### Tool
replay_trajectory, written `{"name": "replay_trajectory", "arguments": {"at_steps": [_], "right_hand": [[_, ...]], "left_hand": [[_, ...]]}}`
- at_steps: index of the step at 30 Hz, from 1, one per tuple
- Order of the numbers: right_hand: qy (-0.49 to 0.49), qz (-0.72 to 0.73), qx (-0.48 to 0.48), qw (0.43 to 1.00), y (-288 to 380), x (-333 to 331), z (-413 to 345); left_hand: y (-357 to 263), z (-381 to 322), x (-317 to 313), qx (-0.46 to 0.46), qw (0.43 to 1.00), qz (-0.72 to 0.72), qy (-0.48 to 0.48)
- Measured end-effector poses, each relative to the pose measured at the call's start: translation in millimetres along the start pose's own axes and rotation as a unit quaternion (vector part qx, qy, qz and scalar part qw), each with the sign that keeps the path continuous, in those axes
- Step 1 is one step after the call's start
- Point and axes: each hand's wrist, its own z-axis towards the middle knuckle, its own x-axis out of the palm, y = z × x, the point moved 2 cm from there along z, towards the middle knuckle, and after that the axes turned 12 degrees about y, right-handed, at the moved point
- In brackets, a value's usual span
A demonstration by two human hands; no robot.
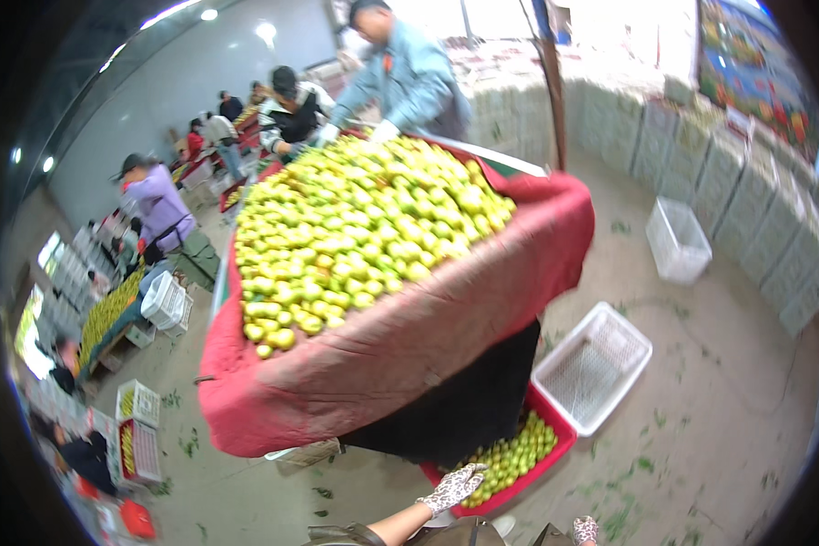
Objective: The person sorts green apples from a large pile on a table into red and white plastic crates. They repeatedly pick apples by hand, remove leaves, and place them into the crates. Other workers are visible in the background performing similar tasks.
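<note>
My left hand [456, 489], in a leopard-print glove, reaches over the near left side of a red-lined crate [565, 443] on the floor. Its fingers extend at the edge of the small yellow-green fruit [519, 457] lying in that crate, and I see nothing held in them. My right hand [585, 531], gloved alike, is cut off by the bottom edge, to the right of the crate; its fingers cannot be made out. In front of me stands a sorting table draped in red cloth [409, 334], heaped with yellow-green fruit [368, 225]. A black cloth [464, 403] hangs beneath it.
An empty white plastic crate [594, 368] touches the red-lined one. Another white crate [679, 242] stands farther right, before stacked pale boxes [703, 157]. Across the table, a person in blue [409, 75] handles fruit beside another person [290, 112]. Leaves [614, 512] litter the floor.
</note>
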Motion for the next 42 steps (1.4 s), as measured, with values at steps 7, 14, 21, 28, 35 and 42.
{"name": "replay_trajectory", "arguments": {"at_steps": [7,14,21,28,35,42], "right_hand": [[-0.172,0.112,-0.265,0.942,276,-221,-30],[-0.210,0.084,-0.399,0.888,477,-315,-97],[-0.281,0.127,-0.521,0.796,558,-365,-196],[-0.197,0.198,-0.654,0.703,603,-428,-240],[-0.163,0.130,-0.693,0.690,636,-446,-252],[-0.135,0.077,-0.721,0.675,686,-420,-293]], "left_hand": [[-53,-80,-94,0.049,0.992,-0.043,-0.104],[-89,-174,-172,0.202,0.940,-0.053,-0.269],[-101,-245,-194,0.263,0.877,-0.151,-0.374],[-87,-272,-211,0.248,0.754,-0.125,-0.596],[-82,-291,-239,0.107,0.642,0.045,-0.758],[-79,-316,-269,-0.015,0.636,0.333,-0.695]]}}
